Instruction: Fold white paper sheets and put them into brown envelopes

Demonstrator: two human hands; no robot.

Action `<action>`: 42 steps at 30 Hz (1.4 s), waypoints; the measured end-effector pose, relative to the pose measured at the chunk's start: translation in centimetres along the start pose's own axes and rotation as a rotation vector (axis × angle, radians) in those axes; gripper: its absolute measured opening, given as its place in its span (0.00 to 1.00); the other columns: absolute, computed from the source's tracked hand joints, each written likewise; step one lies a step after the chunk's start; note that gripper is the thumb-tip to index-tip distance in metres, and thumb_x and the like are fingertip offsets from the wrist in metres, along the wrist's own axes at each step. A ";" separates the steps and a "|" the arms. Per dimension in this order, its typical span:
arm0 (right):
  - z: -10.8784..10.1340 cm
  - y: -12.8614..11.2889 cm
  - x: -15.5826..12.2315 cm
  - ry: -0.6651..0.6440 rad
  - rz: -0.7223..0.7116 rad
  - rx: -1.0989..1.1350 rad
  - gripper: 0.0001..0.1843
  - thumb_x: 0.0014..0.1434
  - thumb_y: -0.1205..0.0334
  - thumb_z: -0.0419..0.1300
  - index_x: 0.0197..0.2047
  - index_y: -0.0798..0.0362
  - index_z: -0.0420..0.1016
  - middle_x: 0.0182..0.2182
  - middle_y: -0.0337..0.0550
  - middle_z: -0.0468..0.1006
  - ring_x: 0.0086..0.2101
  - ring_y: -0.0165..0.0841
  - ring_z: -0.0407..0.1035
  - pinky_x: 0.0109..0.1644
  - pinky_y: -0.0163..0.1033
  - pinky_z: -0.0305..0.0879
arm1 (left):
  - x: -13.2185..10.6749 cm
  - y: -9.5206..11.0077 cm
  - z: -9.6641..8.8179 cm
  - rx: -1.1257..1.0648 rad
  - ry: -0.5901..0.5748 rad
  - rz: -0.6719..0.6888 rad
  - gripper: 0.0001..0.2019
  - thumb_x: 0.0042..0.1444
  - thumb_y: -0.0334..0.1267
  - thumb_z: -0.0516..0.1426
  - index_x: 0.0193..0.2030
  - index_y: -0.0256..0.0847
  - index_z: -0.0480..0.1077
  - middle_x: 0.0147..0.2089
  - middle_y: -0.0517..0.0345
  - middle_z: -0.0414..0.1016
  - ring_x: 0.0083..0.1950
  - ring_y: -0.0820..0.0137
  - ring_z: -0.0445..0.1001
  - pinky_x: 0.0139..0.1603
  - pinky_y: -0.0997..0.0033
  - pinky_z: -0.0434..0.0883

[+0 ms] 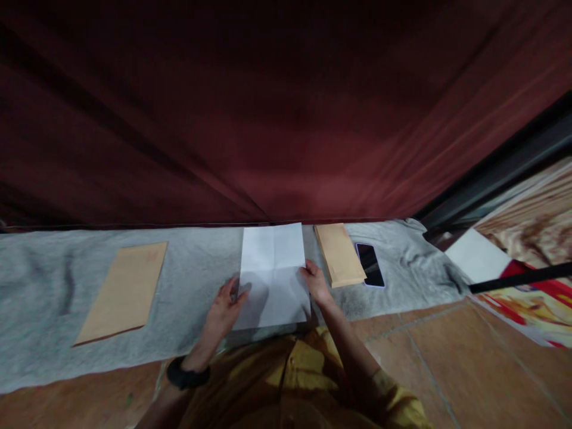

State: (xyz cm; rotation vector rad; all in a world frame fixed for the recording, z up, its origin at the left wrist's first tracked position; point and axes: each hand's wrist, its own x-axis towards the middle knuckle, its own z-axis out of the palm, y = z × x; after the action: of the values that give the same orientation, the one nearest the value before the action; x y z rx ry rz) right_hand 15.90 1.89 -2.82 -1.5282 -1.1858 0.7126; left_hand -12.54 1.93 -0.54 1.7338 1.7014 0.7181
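A white sheet of paper [272, 256] lies unfolded in front of me, with creases crossing near its middle. My left hand [224, 307] is at its left edge, thumb and fingers apart, the thumb tip by the paper. At the opposite edge my right hand [316, 282] has its fingers closed on the sheet's side; part of that grip is hidden. Just right of this hand lies a stack of brown envelopes [339, 255]. Farther left, a single brown envelope [125, 292] lies flat by itself.
A grey blanket [192, 256] covers the surface beneath the papers. Beside the stacked envelopes rests a phone [370, 265] with a dark screen. A dark red curtain [286, 131] hangs behind. To the right are a dark bar [522, 277] and a colourful printed package [531, 310]; tiled floor [447, 357] shows in front.
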 end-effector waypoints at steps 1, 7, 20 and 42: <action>0.1 0.1 0.2 -0.004 0.001 -0.021 0.14 0.61 0.59 0.54 0.41 0.55 0.78 0.31 0.42 0.80 0.32 0.36 0.73 0.36 0.39 0.73 | 0.0 -0.4 0.1 -0.045 -0.016 -0.023 0.28 0.57 0.46 0.58 0.63 0.36 0.68 0.54 0.46 0.77 0.50 0.60 0.79 0.55 0.53 0.78; 0.3 0.4 -0.5 0.062 0.012 -0.191 0.22 0.62 0.66 0.53 0.57 0.60 0.74 0.42 0.51 0.81 0.41 0.40 0.76 0.49 0.43 0.74 | -0.5 -0.1 0.7 -0.086 -0.041 -0.100 0.33 0.54 0.43 0.60 0.67 0.40 0.66 0.57 0.47 0.72 0.38 0.66 0.79 0.51 0.53 0.80; 0.1 0.0 -8.5 -0.022 -0.309 -0.700 0.29 0.67 0.72 0.52 0.71 0.53 0.64 0.69 0.57 0.65 0.67 0.46 0.61 0.67 0.57 0.67 | -1.2 3.3 3.2 0.409 0.053 0.216 0.24 0.68 0.35 0.47 0.67 0.41 0.68 0.73 0.38 0.64 0.70 0.50 0.66 0.63 0.45 0.70; -4.2 -3.9 -10.0 -0.604 -0.413 -0.709 0.40 0.67 0.40 0.62 0.74 0.49 0.59 0.73 0.54 0.59 0.72 0.47 0.52 0.77 0.62 0.39 | -4.1 1.3 2.4 0.702 -0.351 0.849 0.32 0.62 0.36 0.55 0.74 0.51 0.61 0.76 0.50 0.61 0.75 0.50 0.61 0.72 0.36 0.59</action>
State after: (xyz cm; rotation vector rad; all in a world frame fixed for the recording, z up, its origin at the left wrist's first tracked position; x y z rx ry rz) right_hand 15.02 -9.00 0.78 -1.5711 -2.3159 0.4992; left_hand -10.00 -2.23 -1.12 2.9203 0.9686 0.0789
